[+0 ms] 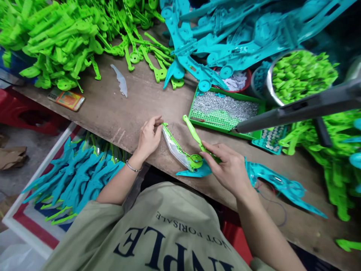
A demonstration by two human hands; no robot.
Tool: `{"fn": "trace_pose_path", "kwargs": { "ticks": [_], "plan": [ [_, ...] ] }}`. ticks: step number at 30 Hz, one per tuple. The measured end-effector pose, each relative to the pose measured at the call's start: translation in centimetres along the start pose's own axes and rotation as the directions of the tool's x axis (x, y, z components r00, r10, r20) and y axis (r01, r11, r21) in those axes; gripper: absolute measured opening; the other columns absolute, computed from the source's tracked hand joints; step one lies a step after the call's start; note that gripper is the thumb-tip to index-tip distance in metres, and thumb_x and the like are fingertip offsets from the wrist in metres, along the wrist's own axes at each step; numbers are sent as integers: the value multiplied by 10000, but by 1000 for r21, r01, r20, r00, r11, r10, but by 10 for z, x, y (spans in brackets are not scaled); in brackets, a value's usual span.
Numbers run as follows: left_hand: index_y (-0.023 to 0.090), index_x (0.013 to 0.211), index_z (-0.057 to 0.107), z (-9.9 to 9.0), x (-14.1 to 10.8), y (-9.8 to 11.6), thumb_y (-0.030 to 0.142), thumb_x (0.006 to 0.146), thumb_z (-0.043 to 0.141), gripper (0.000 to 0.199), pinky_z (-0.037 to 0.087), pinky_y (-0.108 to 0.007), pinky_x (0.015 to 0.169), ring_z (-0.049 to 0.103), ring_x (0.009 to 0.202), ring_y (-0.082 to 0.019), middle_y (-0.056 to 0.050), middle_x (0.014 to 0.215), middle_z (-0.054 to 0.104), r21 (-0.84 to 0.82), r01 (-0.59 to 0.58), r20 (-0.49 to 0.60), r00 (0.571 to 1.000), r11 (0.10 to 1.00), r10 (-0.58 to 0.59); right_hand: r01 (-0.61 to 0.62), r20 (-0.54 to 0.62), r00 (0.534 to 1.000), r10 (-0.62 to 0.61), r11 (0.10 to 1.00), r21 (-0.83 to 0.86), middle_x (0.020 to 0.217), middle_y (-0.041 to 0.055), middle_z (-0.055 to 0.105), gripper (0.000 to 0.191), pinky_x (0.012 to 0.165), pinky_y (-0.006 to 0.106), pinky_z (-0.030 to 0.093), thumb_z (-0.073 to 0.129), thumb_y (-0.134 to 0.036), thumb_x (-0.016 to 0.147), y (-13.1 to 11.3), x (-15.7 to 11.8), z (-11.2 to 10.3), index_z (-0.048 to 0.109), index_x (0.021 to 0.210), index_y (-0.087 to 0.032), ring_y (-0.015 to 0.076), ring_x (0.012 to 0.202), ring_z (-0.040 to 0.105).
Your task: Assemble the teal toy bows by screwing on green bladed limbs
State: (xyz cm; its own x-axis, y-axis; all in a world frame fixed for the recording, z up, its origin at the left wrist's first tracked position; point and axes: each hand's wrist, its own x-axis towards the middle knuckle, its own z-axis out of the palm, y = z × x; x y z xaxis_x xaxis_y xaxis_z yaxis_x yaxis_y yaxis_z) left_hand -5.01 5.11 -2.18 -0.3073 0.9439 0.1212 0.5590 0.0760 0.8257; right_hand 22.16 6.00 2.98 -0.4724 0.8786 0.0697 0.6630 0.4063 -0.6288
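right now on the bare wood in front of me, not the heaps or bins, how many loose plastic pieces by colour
Green: 2, the green handle under the right hand and the green-edged blade piece at the left hand
Teal: 2, the teal piece under the blade and the teal shell on the right
Clear: 1, the clear blade
Total: 5

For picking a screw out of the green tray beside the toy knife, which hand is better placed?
The right hand, probably. It lies on the tray's side, nearer the green tray, pinching only the green handle. The left hand sits farther off, its fingertips on the tip of the clear blade.
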Motion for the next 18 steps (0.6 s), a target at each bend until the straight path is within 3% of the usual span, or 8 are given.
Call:
{"fn": "trace_pose_path", "kwargs": {
  "ticks": [7, 18],
  "plan": [
    [193, 1245, 633, 3, -1, 2, 120, 961, 562, 302, 554, -410, 1014, 728, 1088, -215, -82, 1125, 783, 40, 33, -8, 999, 999, -33, 126, 68, 990, -127, 992, 13, 931, 108, 763, 310, 782, 389, 570, 558, -319, 1008, -4, -3, 17, 773, 1189, -188, 244, 842, 698],
    [198, 1251, 616, 0, 4, 2, 108, 991, 491, 302, 545, -391, 1027, 737, 1093, -204, -72, 1099, 792, 25, 71, -9, 997, 997, -71, 163, 79, 985, -155, 980, -114, 900, 118, 746, 322, 773, 394, 529, 506, -284, 1022, -26, 7, 48, 766, 1176, -175, 262, 820, 667]
  ]
}}
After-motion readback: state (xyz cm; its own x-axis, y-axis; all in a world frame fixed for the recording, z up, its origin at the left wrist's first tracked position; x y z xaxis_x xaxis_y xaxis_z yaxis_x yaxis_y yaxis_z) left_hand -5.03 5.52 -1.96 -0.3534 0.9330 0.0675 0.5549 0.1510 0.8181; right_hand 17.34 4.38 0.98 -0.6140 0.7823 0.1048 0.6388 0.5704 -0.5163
